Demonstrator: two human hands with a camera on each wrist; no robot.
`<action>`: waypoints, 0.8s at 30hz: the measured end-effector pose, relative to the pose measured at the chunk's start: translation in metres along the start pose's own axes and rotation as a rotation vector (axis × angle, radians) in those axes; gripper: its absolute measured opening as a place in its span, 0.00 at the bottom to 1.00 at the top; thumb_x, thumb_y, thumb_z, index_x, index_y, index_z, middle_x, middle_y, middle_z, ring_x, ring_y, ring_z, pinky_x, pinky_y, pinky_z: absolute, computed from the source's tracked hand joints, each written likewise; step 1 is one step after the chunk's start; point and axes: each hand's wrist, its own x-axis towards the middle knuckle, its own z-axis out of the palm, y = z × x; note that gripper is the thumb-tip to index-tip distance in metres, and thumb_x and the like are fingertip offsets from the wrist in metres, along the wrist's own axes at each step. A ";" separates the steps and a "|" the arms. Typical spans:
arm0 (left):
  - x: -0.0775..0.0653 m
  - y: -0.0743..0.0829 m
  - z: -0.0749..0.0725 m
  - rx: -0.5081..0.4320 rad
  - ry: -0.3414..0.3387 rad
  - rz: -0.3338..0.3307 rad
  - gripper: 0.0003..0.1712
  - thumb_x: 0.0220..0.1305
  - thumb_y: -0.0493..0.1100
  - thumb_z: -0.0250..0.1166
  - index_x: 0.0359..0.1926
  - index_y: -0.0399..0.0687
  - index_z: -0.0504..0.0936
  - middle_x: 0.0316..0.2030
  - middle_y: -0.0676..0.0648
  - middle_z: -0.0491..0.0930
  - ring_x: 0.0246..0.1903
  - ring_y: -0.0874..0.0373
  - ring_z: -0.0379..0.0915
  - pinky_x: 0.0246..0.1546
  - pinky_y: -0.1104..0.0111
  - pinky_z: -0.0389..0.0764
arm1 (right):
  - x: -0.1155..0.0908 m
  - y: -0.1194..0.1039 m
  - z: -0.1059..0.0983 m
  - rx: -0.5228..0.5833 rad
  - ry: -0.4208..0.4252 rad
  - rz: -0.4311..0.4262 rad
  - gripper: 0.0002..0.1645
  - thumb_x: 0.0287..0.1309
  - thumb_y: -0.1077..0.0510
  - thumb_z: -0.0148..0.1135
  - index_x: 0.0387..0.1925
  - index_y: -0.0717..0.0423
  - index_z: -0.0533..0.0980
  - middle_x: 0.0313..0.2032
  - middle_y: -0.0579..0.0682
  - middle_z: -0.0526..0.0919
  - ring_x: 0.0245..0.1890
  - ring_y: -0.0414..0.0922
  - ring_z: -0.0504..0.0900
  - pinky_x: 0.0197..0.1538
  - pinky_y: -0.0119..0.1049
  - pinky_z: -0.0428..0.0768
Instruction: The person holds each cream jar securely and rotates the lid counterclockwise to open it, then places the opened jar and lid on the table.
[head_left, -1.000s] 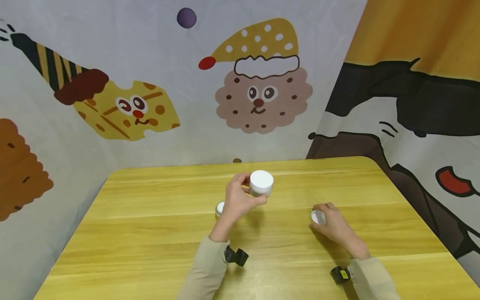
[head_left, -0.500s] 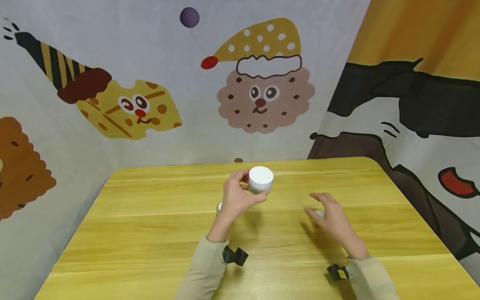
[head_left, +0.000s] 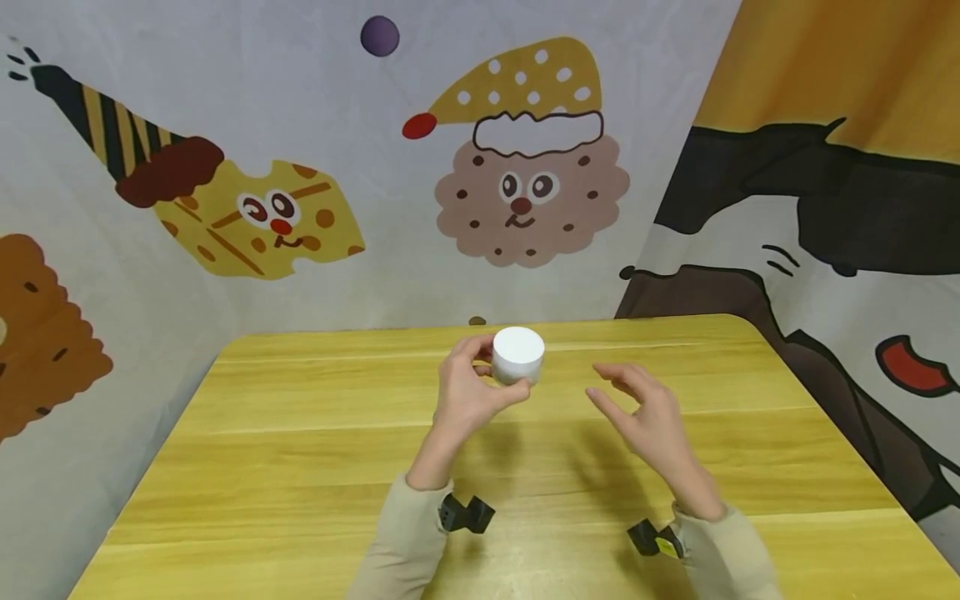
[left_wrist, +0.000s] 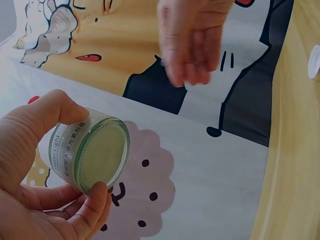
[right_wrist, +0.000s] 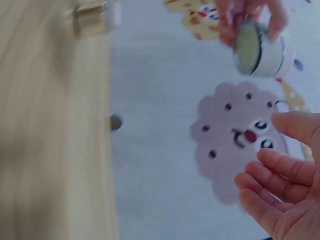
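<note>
My left hand (head_left: pixel 467 387) grips a cream jar (head_left: pixel 517 357) with a white lid, above the table. In the left wrist view, the jar (left_wrist: pixel 100 152) lies tilted with its glass base showing and printed writing on its side; the thumb is on one side and fingers on the other. My right hand (head_left: pixel 651 419) is in the air to the right of the jar, apart from it, with fingers spread and holding nothing. A small white round cap (left_wrist: pixel 314 62) lies on the table at the right edge of the left wrist view; my right hand hides it in the head view.
The wooden table (head_left: pixel 300 467) reaches back to a cartoon-printed cloth wall (head_left: pixel 390 250). A second small jar (right_wrist: pixel 91 21) stands on the table, blurred in the right wrist view and almost wholly hidden behind my left wrist in the head view.
My right hand has let go of the small white cap on the table, then risen and moved left towards the cream jar. My left hand has lifted the jar slightly.
</note>
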 end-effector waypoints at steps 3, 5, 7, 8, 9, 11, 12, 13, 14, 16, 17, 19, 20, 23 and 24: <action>0.000 0.002 -0.002 0.002 0.001 0.014 0.29 0.38 0.38 0.74 0.46 0.34 0.78 0.38 0.43 0.76 0.37 0.53 0.72 0.33 0.69 0.79 | 0.009 -0.015 0.001 0.083 0.011 0.001 0.17 0.47 0.70 0.68 0.42 0.64 0.79 0.41 0.56 0.82 0.42 0.49 0.80 0.49 0.20 0.73; 0.000 0.003 -0.003 0.003 0.000 0.020 0.29 0.38 0.38 0.74 0.46 0.34 0.78 0.38 0.43 0.76 0.37 0.53 0.72 0.33 0.69 0.79 | 0.015 -0.025 0.002 0.125 0.012 -0.004 0.17 0.47 0.70 0.68 0.43 0.64 0.79 0.42 0.56 0.82 0.43 0.48 0.79 0.50 0.22 0.74; 0.000 0.004 -0.004 0.004 0.000 0.028 0.29 0.38 0.39 0.74 0.46 0.34 0.78 0.37 0.43 0.76 0.36 0.53 0.72 0.33 0.69 0.79 | 0.020 -0.033 0.004 0.160 0.006 -0.009 0.18 0.47 0.70 0.68 0.44 0.63 0.79 0.43 0.57 0.81 0.45 0.47 0.79 0.51 0.24 0.74; 0.000 0.004 -0.004 0.003 0.000 0.030 0.29 0.38 0.39 0.74 0.46 0.35 0.78 0.37 0.43 0.76 0.36 0.53 0.72 0.33 0.69 0.79 | 0.022 -0.037 0.005 0.170 0.005 -0.012 0.18 0.47 0.70 0.68 0.44 0.63 0.79 0.43 0.57 0.81 0.45 0.46 0.78 0.51 0.24 0.74; 0.000 0.004 -0.004 0.001 0.000 0.031 0.29 0.38 0.38 0.74 0.46 0.35 0.78 0.37 0.43 0.76 0.36 0.53 0.72 0.33 0.69 0.79 | 0.025 -0.040 0.006 0.182 0.004 -0.012 0.19 0.47 0.70 0.68 0.44 0.63 0.79 0.43 0.56 0.81 0.46 0.46 0.78 0.52 0.25 0.74; -0.001 0.005 -0.004 -0.002 -0.001 0.035 0.29 0.38 0.38 0.74 0.46 0.35 0.78 0.37 0.43 0.76 0.37 0.53 0.72 0.33 0.68 0.79 | 0.029 -0.045 0.008 0.200 -0.001 -0.012 0.19 0.47 0.69 0.69 0.44 0.63 0.79 0.43 0.56 0.81 0.46 0.46 0.78 0.52 0.27 0.74; -0.001 0.005 -0.004 -0.004 -0.001 0.037 0.29 0.38 0.38 0.74 0.46 0.34 0.78 0.37 0.43 0.76 0.37 0.53 0.72 0.33 0.68 0.79 | 0.031 -0.048 0.009 0.207 -0.003 -0.010 0.19 0.47 0.69 0.69 0.44 0.64 0.79 0.43 0.56 0.81 0.46 0.47 0.78 0.52 0.28 0.75; -0.001 0.005 -0.004 -0.008 -0.002 0.041 0.29 0.38 0.38 0.74 0.46 0.34 0.78 0.37 0.43 0.76 0.37 0.53 0.72 0.33 0.68 0.79 | 0.033 -0.050 0.010 0.209 -0.005 -0.005 0.19 0.46 0.68 0.69 0.44 0.63 0.79 0.43 0.55 0.81 0.46 0.47 0.79 0.52 0.30 0.75; -0.001 0.006 -0.004 -0.011 -0.003 0.042 0.29 0.38 0.38 0.74 0.46 0.34 0.78 0.37 0.42 0.75 0.37 0.53 0.72 0.33 0.68 0.80 | 0.035 -0.051 0.011 0.211 -0.009 0.001 0.19 0.46 0.67 0.70 0.44 0.64 0.79 0.43 0.55 0.81 0.46 0.48 0.79 0.52 0.32 0.76; -0.002 0.007 -0.005 -0.018 -0.006 0.044 0.29 0.39 0.37 0.74 0.46 0.34 0.78 0.37 0.42 0.75 0.37 0.52 0.72 0.33 0.67 0.80 | 0.038 -0.055 0.014 0.215 -0.025 0.016 0.21 0.46 0.66 0.70 0.45 0.64 0.79 0.44 0.55 0.81 0.47 0.49 0.78 0.52 0.36 0.76; -0.002 0.006 -0.005 -0.022 -0.006 0.046 0.29 0.38 0.37 0.74 0.46 0.34 0.78 0.37 0.42 0.75 0.37 0.52 0.71 0.33 0.67 0.80 | 0.039 -0.056 0.015 0.215 -0.034 0.024 0.21 0.46 0.65 0.71 0.46 0.63 0.78 0.45 0.55 0.81 0.47 0.49 0.78 0.53 0.38 0.76; -0.002 0.007 -0.005 -0.030 -0.006 0.046 0.28 0.38 0.37 0.74 0.45 0.34 0.79 0.37 0.42 0.75 0.37 0.52 0.71 0.33 0.67 0.80 | 0.041 -0.059 0.017 0.212 -0.053 0.047 0.23 0.46 0.63 0.72 0.47 0.62 0.78 0.45 0.55 0.80 0.48 0.50 0.77 0.53 0.42 0.76; -0.002 0.007 -0.005 -0.033 -0.005 0.044 0.28 0.38 0.37 0.74 0.45 0.34 0.79 0.37 0.42 0.75 0.37 0.52 0.71 0.33 0.67 0.80 | 0.043 -0.060 0.017 0.215 -0.061 0.057 0.24 0.45 0.62 0.72 0.47 0.62 0.78 0.45 0.55 0.80 0.48 0.50 0.77 0.54 0.44 0.76; -0.001 0.007 -0.005 -0.048 0.000 0.045 0.28 0.37 0.36 0.74 0.44 0.33 0.79 0.37 0.42 0.75 0.37 0.52 0.71 0.33 0.66 0.81 | 0.046 -0.063 0.019 0.213 -0.078 0.082 0.26 0.43 0.60 0.74 0.48 0.62 0.78 0.45 0.55 0.80 0.48 0.50 0.77 0.54 0.46 0.75; -0.001 0.007 -0.005 -0.053 0.001 0.044 0.27 0.37 0.36 0.74 0.44 0.33 0.79 0.37 0.42 0.75 0.37 0.52 0.71 0.33 0.65 0.81 | 0.047 -0.063 0.020 0.214 -0.083 0.089 0.27 0.43 0.59 0.74 0.48 0.62 0.78 0.45 0.55 0.80 0.48 0.49 0.77 0.54 0.46 0.75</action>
